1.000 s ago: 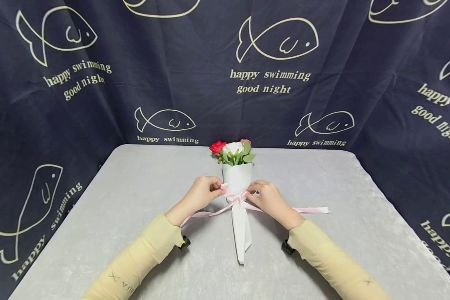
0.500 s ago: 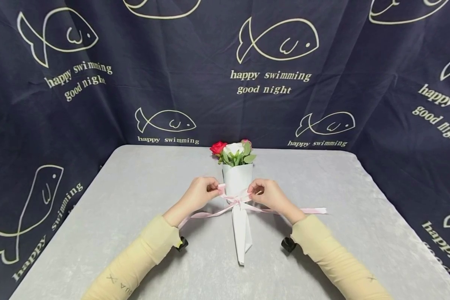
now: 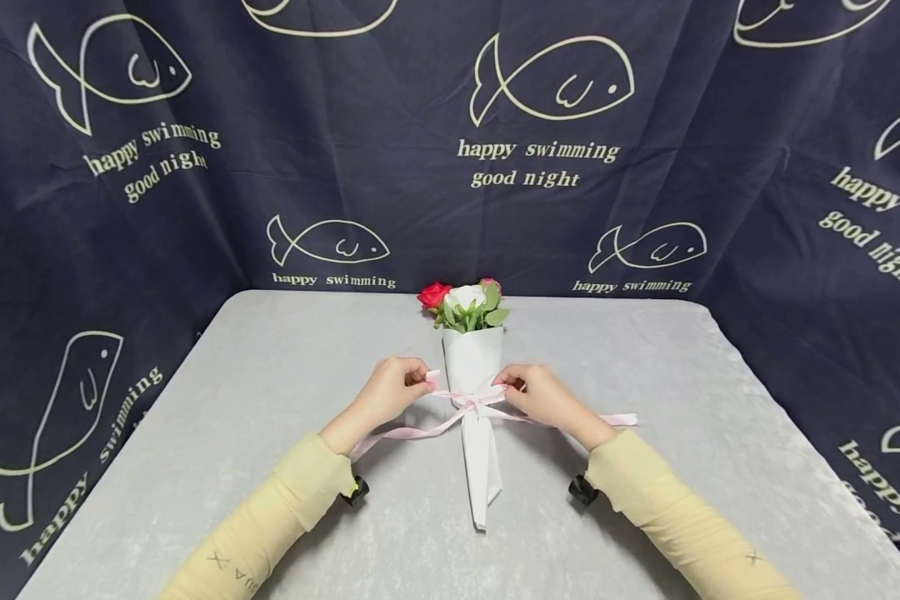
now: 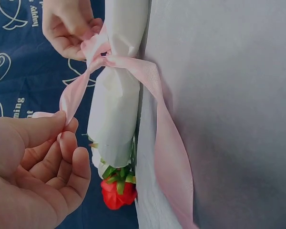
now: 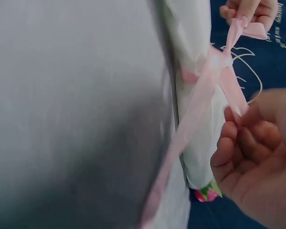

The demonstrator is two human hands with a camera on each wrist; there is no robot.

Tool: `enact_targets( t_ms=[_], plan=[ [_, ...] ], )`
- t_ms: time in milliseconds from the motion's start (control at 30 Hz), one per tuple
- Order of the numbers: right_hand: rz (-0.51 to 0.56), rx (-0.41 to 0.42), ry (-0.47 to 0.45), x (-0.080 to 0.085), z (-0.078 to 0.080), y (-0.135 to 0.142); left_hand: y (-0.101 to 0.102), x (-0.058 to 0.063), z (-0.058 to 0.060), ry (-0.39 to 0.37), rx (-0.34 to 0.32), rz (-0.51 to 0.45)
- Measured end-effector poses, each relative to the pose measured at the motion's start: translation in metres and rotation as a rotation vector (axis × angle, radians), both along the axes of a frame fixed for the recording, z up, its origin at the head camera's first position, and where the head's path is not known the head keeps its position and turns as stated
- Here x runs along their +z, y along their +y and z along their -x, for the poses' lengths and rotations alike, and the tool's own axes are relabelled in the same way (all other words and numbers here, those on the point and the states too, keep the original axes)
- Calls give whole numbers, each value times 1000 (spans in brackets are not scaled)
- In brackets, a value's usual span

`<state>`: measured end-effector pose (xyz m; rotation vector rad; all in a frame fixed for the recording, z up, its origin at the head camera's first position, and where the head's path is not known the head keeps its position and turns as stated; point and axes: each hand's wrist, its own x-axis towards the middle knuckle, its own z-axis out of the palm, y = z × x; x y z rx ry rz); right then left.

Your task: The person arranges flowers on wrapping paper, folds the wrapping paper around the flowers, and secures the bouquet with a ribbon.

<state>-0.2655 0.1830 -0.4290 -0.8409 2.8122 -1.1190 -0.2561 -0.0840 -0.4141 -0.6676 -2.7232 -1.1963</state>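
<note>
A bouquet in white wrapping paper lies on the table, its blooms at the far end: a red rose, a white rose and a pink bloom partly hidden behind leaves. Round its narrow waist runs a pink ribbon, knotted at the front. My left hand pinches one part of the ribbon between thumb and fingers, left of the knot, with a short end sticking out past them. On the other side my right hand pinches another part of it, a loop of ribbon drawn out from the knot.
One loose ribbon tail runs left under my left wrist; another tail reaches right past my right wrist. A grey cloth covers the table. Dark blue curtain with fish drawings stands behind and at both sides.
My hands have moved apart, the left one leftward with its ribbon, and the ribbon between them is drawn out straighter. The right tail's end has shifted slightly left. The bouquet stays put.
</note>
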Motion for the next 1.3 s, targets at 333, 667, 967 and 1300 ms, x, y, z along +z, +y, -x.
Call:
enact_targets(
  t_ms=[333,667,967,1300],
  plan=[
    [284,-52,-259,-3,-2,-10,4,1,1,-15,5,6],
    [264,-79,-114,-3,5,-6,3,0,2,-19,1,-4],
    [101,3,-17,4,7,19,1,-2,2,-20,11,10],
    [-269,189,444,3,5,31,-3,-4,3,-6,10,14]
  ],
)
